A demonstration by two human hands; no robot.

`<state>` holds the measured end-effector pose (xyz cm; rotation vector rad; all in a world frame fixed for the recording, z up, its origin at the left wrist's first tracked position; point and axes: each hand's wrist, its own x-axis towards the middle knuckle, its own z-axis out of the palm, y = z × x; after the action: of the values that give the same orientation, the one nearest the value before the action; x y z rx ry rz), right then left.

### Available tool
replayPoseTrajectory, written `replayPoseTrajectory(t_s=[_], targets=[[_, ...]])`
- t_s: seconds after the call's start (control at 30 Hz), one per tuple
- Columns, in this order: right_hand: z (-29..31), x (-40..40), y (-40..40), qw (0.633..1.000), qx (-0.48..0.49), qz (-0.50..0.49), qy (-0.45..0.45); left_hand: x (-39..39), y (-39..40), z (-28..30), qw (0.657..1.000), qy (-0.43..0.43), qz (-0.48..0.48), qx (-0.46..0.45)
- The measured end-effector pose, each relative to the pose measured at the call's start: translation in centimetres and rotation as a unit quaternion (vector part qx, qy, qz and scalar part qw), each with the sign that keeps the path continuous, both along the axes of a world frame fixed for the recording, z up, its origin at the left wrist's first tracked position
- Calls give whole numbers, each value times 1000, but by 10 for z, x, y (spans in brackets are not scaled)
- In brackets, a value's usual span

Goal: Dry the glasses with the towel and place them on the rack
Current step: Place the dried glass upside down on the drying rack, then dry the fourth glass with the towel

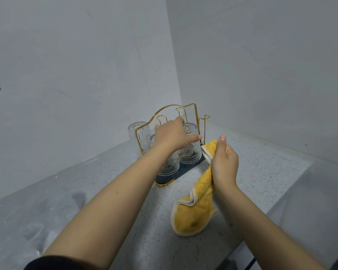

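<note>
Speckled grey table (252,172) carries the gold wire rack (165,121) near the wall corner. Yellow towel (195,207) hangs just right of rack, gripped in your right hand (223,162). Your left hand (174,134) curls over an upturned embossed glass (189,152) seated in the rack.

The rack (193,114) is made of thin gold wire with a dark blue tray at the bottom, and it stands near the corner. Clear glasses with flower patterns sit upside down on its pegs. One glass (140,139) is at the back left, one glass (189,152) is at the right, and one glass (167,166) is in front. The towel (195,211) is yellow and fluffy with a pale edge. It hangs down, and its bottom end rests folded just beside the rack.
</note>
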<state>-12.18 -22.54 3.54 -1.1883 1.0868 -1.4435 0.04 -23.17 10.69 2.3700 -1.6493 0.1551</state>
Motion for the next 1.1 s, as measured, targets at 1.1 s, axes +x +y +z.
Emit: replayPoseTrajectory(t_s=[1.1], targets=[[22,101,176,880,-8,449,152,81,281,-23,869,331,117,-349]])
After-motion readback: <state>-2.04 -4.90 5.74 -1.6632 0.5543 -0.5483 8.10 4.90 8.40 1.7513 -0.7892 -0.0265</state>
